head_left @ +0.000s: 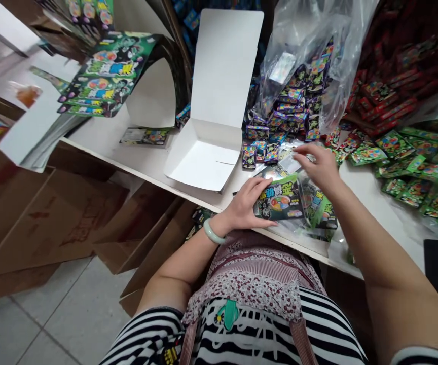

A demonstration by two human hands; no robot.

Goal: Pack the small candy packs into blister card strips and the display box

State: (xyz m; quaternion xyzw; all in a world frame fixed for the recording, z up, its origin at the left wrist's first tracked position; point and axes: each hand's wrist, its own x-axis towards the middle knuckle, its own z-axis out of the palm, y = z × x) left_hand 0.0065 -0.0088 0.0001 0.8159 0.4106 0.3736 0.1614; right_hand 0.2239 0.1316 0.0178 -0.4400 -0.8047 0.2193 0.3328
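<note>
The left hand clasped a packet stack at the table edge, fingers curled round its near end. Just beyond it, the right hand reached with bent fingers among small packets; blur hid whether it pinched one. Gathering packets seemed the step in hand. With the open box left of the left hand, loading called for a squared, firmly held stack.
</note>
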